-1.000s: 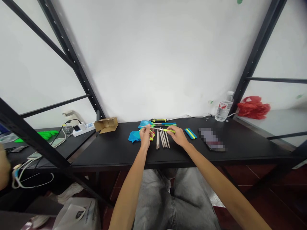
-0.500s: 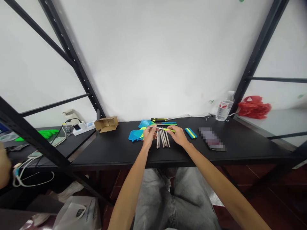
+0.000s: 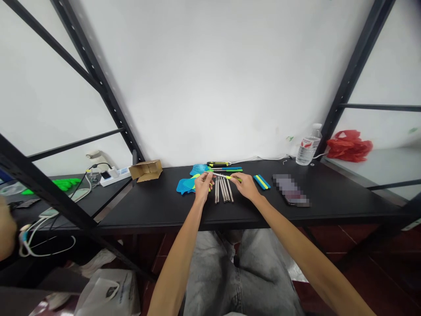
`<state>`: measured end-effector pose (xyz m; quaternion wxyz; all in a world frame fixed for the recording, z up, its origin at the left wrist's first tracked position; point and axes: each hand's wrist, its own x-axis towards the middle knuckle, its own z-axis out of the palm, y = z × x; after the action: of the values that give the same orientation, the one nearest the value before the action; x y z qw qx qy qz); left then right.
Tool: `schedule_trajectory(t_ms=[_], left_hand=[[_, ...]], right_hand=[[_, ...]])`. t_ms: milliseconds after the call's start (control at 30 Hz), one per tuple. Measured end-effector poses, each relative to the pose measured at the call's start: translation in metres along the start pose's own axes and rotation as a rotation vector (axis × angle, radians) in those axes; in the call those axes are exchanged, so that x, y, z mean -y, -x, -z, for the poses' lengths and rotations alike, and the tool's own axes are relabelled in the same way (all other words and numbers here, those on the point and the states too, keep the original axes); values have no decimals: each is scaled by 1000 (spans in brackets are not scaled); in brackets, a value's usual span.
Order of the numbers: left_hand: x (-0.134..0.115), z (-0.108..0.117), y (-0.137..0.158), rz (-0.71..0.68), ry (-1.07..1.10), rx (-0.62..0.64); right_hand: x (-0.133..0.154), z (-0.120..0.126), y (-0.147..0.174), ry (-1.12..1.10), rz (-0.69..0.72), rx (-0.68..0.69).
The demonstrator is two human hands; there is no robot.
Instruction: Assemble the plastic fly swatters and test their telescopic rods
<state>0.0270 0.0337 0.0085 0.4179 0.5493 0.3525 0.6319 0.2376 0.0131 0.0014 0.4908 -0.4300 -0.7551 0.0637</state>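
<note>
Above the black table, my left hand pinches a thin metal rod. A yellow-green handle sits at the rod's right end, with my right hand closed around it. Below the hands several loose metal rods lie side by side on the table. Blue and yellow-green fly swatter heads are stacked beside my left hand, which partly covers them. Behind, fly swatters with blue mesh heads and blue and green handles lie flat. Blue and yellow handles rest to the right of my right hand.
A black-and-yellow tool lies near the wall. An open cardboard box stands at left, beside a power strip. On the right are a phone with a blurred screen, a water bottle and a red plastic bag.
My left hand has shifted slightly left along the rod, and more of the metal shows between the hands. My right hand stays nearly in place on the handle.
</note>
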Motion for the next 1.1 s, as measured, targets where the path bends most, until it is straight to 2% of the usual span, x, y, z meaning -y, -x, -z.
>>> schedule_trajectory(t_ms=[200, 300, 400, 533, 633, 833, 933, 1100], left_hand=[[-1, -3, 2, -33, -61, 55], [-8, 6, 3, -53, -194, 75], [-19, 29, 6, -186, -493, 28], [-26, 57, 9, -234, -1095, 178], [-25, 62, 12, -242, -1330, 270], [-24, 59, 10, -299, -1362, 349], [-25, 65, 8, -318, -1344, 342], [-26, 74, 6, -272, -1369, 359]], right_hand=[[7, 1, 3, 183, -74, 58], [10, 1, 4, 231, -86, 55], [10, 2, 3, 225, -112, -3], [7, 2, 2, 218, -126, -53], [6, 2, 2, 212, -124, -57], [5, 2, 2, 206, -130, -59], [6, 2, 1, 211, -140, -68], [8, 3, 2, 206, -139, -66]])
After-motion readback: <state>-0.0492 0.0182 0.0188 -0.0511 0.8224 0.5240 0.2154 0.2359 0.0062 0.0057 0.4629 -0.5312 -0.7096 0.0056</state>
